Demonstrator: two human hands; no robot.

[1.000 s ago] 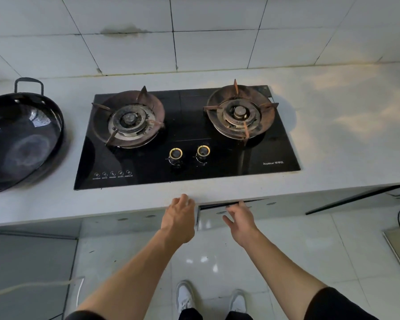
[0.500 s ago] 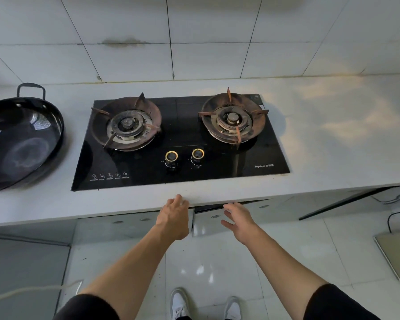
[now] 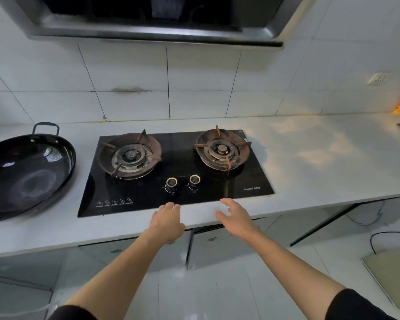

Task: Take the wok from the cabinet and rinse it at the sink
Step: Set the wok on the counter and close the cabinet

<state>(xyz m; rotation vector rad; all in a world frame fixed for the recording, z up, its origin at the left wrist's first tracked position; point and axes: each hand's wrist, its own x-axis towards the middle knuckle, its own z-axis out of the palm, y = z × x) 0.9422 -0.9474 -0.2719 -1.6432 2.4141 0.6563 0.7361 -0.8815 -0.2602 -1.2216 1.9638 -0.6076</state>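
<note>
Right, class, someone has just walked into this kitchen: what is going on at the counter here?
A person stands at the counter in front of a two-burner gas stove. Both hands are empty: the left hand and the right hand hover open over the counter's front edge, above the cabinet doors. A black wok sits on the counter to the left of the stove, untouched. No sink is in view.

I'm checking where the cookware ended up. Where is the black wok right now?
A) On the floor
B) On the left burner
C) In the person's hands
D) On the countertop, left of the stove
D: the wok sits on the countertop left of the stove, and both hands hold nothing.
</note>
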